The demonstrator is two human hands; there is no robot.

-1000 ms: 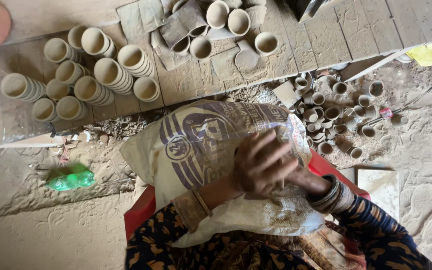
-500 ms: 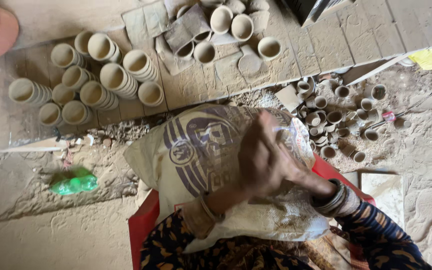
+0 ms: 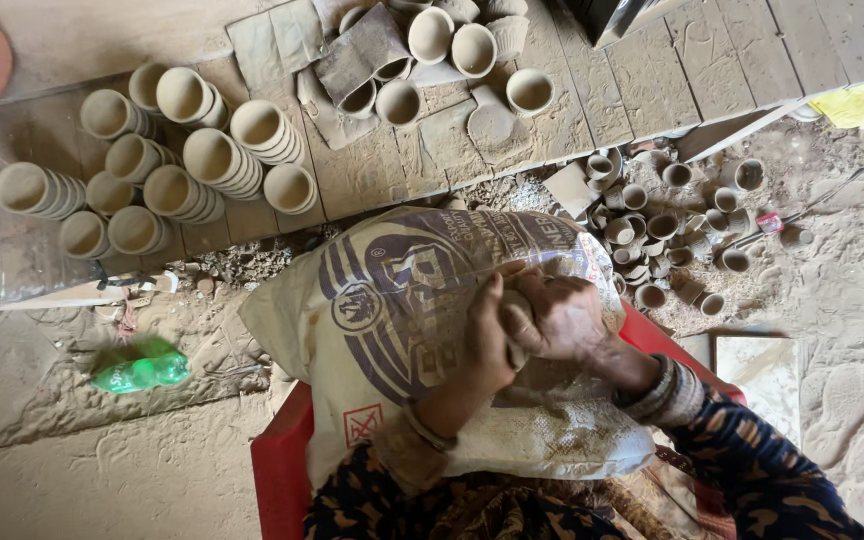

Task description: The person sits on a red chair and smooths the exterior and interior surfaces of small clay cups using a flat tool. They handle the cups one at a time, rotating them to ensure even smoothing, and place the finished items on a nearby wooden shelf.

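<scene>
My left hand (image 3: 485, 340) and my right hand (image 3: 564, 318) are pressed together around a small clay cup (image 3: 518, 322), most of which is hidden between the palms. Both hands are coated in clay dust. They work above a printed woven sack (image 3: 392, 300) spread over my lap. A red plastic seat (image 3: 277, 468) shows under the sack. My sleeves are dark with a pattern, and bangles sit at both wrists.
Stacks of clay cups (image 3: 192, 160) lie on their sides on a wooden platform (image 3: 652, 70) at the left. More cups (image 3: 452, 45) stand at the top centre. Several small cups (image 3: 662, 235) are piled on the dusty ground at right. A green plastic bottle (image 3: 140, 368) lies at left.
My hands have shifted slightly and closed together around the cup; the right hand, raised with spread fingers half a second ago, now wraps over it. The view has tilted a little.
</scene>
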